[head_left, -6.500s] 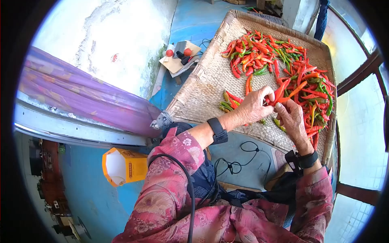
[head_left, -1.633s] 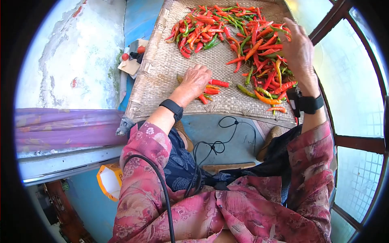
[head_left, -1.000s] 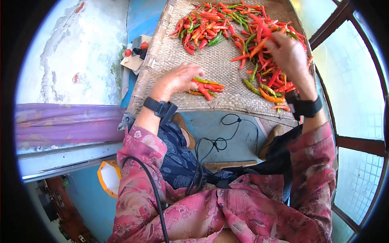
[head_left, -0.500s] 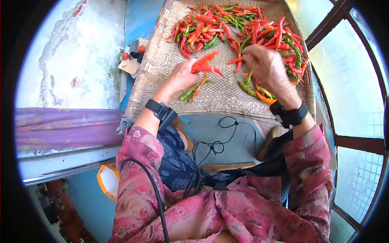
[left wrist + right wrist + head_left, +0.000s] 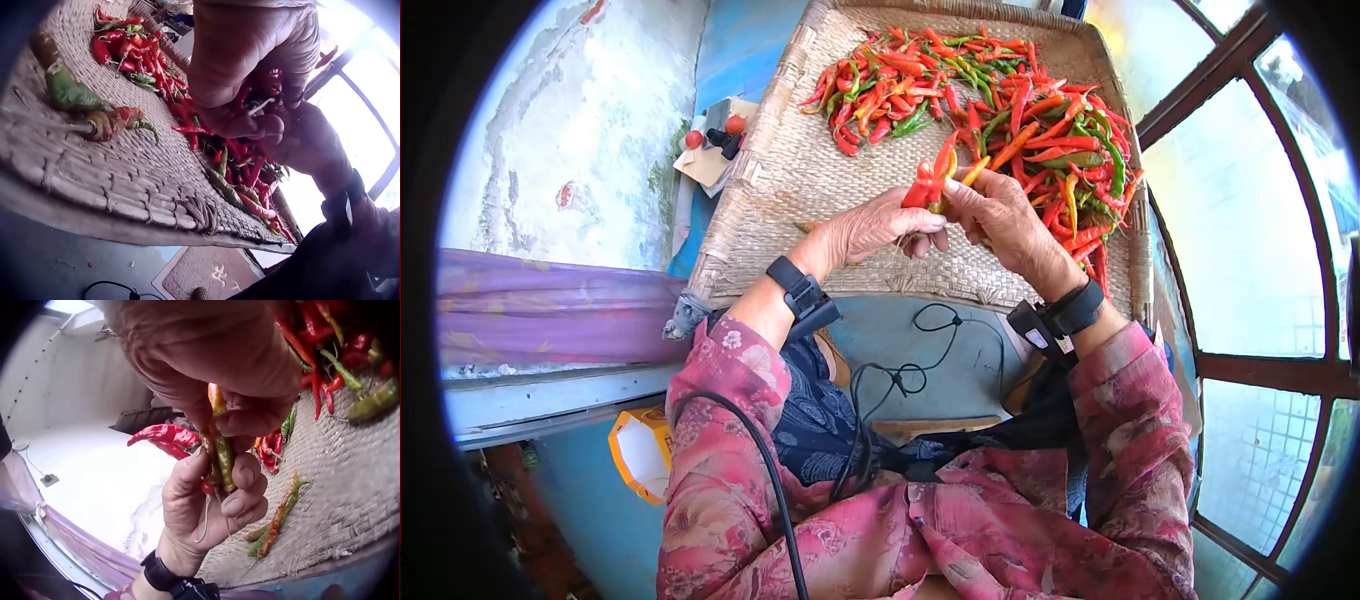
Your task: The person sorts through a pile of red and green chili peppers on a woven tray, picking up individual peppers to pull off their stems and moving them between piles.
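My left hand (image 5: 870,230) grips several red chili peppers (image 5: 924,187) above the front part of the woven tray (image 5: 780,180). In the right wrist view its fingers (image 5: 247,500) curl round them by the stem ends. Meeting it from the right, my right hand (image 5: 1010,225) pinches a yellow-green pepper (image 5: 223,459) between thumb and fingers, against the bunch. A large pile of red and green peppers (image 5: 1070,140) lies just beyond the right hand. In the right wrist view a few loose peppers (image 5: 278,515) lie on the tray below the left hand.
A second pile of peppers (image 5: 880,90) lies at the back of the tray. Left of the tray are two red balls (image 5: 694,140) with papers. A black cable (image 5: 900,378) loops over the floor, and a yellow box (image 5: 640,455) stands at lower left. Window frames (image 5: 1270,372) are on the right.
My right hand has come left from the large pile to meet the left hand. The left hand picked up red peppers from the small group on the tray and moved slightly right with them.
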The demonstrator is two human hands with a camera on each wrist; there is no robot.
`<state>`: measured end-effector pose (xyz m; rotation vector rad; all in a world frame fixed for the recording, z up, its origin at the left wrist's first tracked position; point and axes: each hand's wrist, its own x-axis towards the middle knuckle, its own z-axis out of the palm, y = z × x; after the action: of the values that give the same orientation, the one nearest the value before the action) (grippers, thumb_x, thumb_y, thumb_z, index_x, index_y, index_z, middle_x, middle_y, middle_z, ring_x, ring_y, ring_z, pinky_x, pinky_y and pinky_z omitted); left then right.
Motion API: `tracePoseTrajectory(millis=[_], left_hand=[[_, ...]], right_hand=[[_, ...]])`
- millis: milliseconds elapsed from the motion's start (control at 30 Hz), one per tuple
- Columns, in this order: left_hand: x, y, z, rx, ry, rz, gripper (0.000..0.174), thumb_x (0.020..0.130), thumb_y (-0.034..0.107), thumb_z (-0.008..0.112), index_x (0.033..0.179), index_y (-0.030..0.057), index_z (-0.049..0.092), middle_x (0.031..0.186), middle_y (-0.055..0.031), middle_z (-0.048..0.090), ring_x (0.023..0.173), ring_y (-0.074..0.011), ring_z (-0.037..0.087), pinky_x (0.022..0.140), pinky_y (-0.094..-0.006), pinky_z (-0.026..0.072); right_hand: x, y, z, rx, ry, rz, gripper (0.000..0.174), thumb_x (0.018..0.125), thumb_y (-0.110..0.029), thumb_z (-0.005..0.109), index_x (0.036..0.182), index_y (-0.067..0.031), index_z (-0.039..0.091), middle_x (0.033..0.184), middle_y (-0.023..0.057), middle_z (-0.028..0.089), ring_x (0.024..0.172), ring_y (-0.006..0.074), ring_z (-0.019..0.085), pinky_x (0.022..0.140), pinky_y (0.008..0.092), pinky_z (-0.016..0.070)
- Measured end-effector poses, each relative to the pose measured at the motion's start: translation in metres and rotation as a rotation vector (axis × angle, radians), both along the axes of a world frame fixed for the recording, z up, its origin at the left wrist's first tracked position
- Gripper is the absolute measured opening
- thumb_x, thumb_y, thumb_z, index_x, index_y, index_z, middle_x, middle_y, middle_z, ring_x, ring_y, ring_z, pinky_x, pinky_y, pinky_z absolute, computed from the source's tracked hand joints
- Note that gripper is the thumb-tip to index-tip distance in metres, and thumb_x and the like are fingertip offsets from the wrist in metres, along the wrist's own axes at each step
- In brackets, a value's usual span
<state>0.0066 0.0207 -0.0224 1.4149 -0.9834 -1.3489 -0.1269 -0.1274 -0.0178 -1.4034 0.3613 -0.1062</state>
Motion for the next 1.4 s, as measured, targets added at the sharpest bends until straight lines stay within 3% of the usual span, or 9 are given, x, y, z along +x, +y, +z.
tracePoseTrajectory(millis=[133, 200, 333, 433, 600, 667, 833, 1067, 1400], left_hand=[[-0.014, -0.003, 0.001, -0.032, 0.183, 0.082, 0.032, 0.088, 0.025, 0.055, 0.112, 0.0031, 0.054, 0.097, -0.0068, 0.063, 0.076, -0.0116, 0.060, 0.064, -0.0255, 0.0483], [-0.017, -0.004, -0.001, -0.115, 0.282, 0.310, 0.029, 0.090, 0.024, 0.054, 0.109, 0.0033, 0.056, 0.098, -0.0064, 0.063, 0.077, -0.0119, 0.061, 0.066, -0.0262, 0.0489], [-0.001, -0.005, -0.017, -0.101, 0.249, 0.498, 0.019, 0.087, 0.021, 0.059, 0.099, 0.0059, 0.060, 0.086, -0.0033, 0.063, 0.071, -0.0111, 0.061, 0.065, -0.0258, 0.0488], [0.006, -0.001, -0.020, -0.094, 0.296, 0.451, 0.021, 0.089, 0.025, 0.061, 0.101, 0.0081, 0.057, 0.082, -0.0017, 0.062, 0.066, -0.0081, 0.055, 0.060, -0.0238, 0.0453], [-0.004, -0.002, -0.010, -0.141, 0.346, 0.334, 0.030, 0.092, 0.033, 0.058, 0.109, 0.0082, 0.052, 0.080, -0.0022, 0.058, 0.063, -0.0074, 0.049, 0.055, -0.0215, 0.0405], [-0.007, -0.002, -0.005, -0.137, 0.336, 0.313, 0.032, 0.092, 0.033, 0.057, 0.110, 0.0075, 0.052, 0.079, -0.0023, 0.057, 0.064, -0.0078, 0.049, 0.056, -0.0221, 0.0411], [-0.016, -0.005, 0.000, -0.093, 0.331, 0.149, 0.037, 0.091, 0.037, 0.055, 0.112, 0.0075, 0.053, 0.086, -0.0037, 0.061, 0.066, -0.0082, 0.054, 0.059, -0.0236, 0.0440], [-0.030, -0.008, -0.001, -0.102, 0.415, 0.323, 0.039, 0.092, 0.036, 0.053, 0.118, 0.0069, 0.053, 0.100, -0.0065, 0.063, 0.079, -0.0124, 0.061, 0.067, -0.0250, 0.0490], [-0.009, -0.004, -0.019, -0.026, 0.246, 0.502, 0.020, 0.089, 0.028, 0.059, 0.092, 0.0082, 0.059, 0.071, 0.0000, 0.058, 0.057, -0.0063, 0.050, 0.050, -0.0206, 0.0390]], right_hand=[[-0.003, 0.011, 0.009, -0.175, -0.058, -0.093, 0.030, 0.089, -0.026, 0.062, 0.089, 0.0034, 0.063, 0.072, 0.0061, 0.062, 0.061, 0.0118, 0.057, 0.055, 0.0263, 0.0470], [0.001, 0.003, -0.003, -0.601, -0.088, -0.083, 0.026, 0.087, -0.023, 0.064, 0.084, 0.0031, 0.063, 0.067, 0.0099, 0.061, 0.062, 0.0127, 0.056, 0.058, 0.0315, 0.0465], [-0.001, -0.013, 0.009, -0.537, -0.215, -0.273, 0.028, 0.086, -0.025, 0.064, 0.080, 0.0028, 0.061, 0.062, 0.0012, 0.056, 0.057, 0.0094, 0.048, 0.051, 0.0304, 0.0411], [-0.012, -0.053, 0.036, -0.828, -0.092, -0.451, 0.026, 0.086, -0.024, 0.063, 0.078, 0.0010, 0.063, 0.056, -0.0001, 0.051, 0.051, 0.0081, 0.044, 0.045, 0.0273, 0.0364], [-0.024, -0.080, 0.050, -0.919, -0.146, -0.808, 0.049, 0.089, -0.025, 0.060, 0.126, 0.0027, 0.045, 0.070, 0.0017, 0.056, 0.059, 0.0072, 0.047, 0.050, 0.0230, 0.0387], [-0.024, -0.074, 0.048, -1.031, -0.265, -0.742, 0.040, 0.089, -0.020, 0.061, 0.121, 0.0022, 0.050, 0.064, 0.0023, 0.056, 0.055, 0.0102, 0.050, 0.049, 0.0260, 0.0408], [-0.011, -0.009, 0.027, -0.419, -0.035, -0.073, 0.027, 0.090, -0.020, 0.059, 0.099, 0.0047, 0.062, 0.078, 0.0052, 0.064, 0.069, 0.0098, 0.056, 0.063, 0.0260, 0.0465], [-0.008, -0.006, 0.018, -0.302, -0.040, -0.104, 0.023, 0.089, -0.018, 0.058, 0.088, 0.0049, 0.059, 0.073, 0.0062, 0.062, 0.062, 0.0117, 0.058, 0.056, 0.0286, 0.0468], [-0.033, -0.049, 0.043, -1.170, 0.201, -0.114, 0.019, 0.074, -0.015, 0.063, 0.085, 0.0002, 0.064, 0.069, 0.0183, 0.062, 0.066, 0.0326, 0.064, 0.061, 0.0395, 0.0499]])
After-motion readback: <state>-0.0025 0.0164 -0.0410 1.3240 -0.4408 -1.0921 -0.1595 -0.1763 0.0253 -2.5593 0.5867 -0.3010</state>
